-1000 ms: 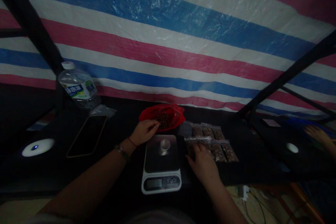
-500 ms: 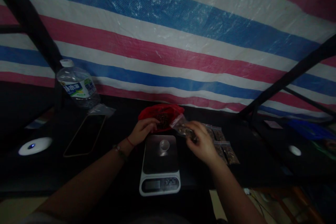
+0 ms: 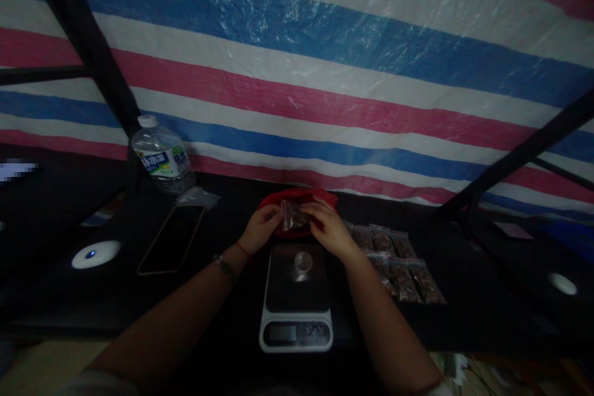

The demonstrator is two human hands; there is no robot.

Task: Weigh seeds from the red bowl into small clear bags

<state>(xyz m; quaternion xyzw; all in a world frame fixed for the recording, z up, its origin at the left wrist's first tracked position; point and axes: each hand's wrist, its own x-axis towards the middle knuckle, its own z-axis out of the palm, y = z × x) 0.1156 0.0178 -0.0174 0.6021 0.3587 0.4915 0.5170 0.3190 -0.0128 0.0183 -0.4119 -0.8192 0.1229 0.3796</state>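
Between my two hands is a small clear zip bag (image 3: 295,217) with brown bits inside, held over the red plastic bag (image 3: 327,198). My left hand (image 3: 262,229) pinches the zip bag's left end, where the seal strip shows. The fingers of my right hand (image 3: 329,226) close on its right end. Just in front of them stands a white kitchen scale (image 3: 297,297) with a dark plate. A small clear round cup (image 3: 303,262) sits on that plate. To the right of my right hand lie several filled zip bags (image 3: 403,281) in two rows.
On the left are a phone (image 3: 172,240), a white oval device (image 3: 96,254), a large clear bottle (image 3: 162,154) and a crumpled clear plastic bag (image 3: 199,197). Another white mouse-like object (image 3: 562,283) lies far right. Dark frame posts and a striped sheet (image 3: 297,99) stand behind.
My right hand has carried the zip bag left, over the red bag. My left hand has come out of the red bag's opening and now grips the zip bag too. The view has shifted slightly.
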